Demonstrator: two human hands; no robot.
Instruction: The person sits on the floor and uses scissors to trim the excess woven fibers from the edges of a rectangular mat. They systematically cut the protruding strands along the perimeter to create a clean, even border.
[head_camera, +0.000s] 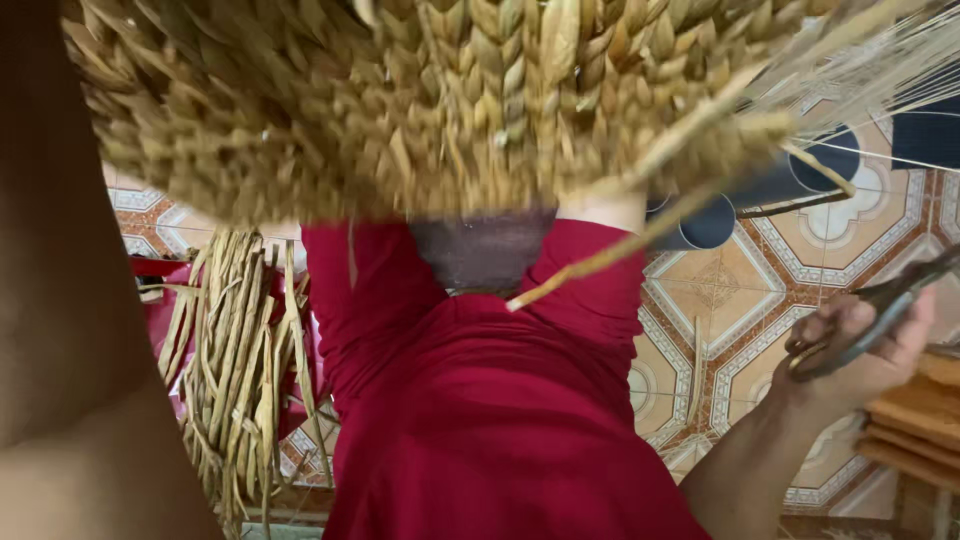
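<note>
large braided basket of dried straw-coloured fibre (420, 100) fills top of view, held up over lap in red cloth (480, 400). loose fibre strands (620, 245) hang from its edge. right hand (860, 345) at right, well apart from basket, fingers closed around dark metal scissors (900, 300). left forearm (60, 300) blurred at left edge, left hand hidden, cannot tell its state. bundle of dried flat reed strips (235, 370) on floor left. patterned orange-white floor tiles (730, 290). stacked wooden slats (920, 420) at right.

One head-worn camera looks steeply down, very close under a braided tan straw basket (430, 100) filling the frame's top, toward the patterned tile floor (720, 300).
</note>
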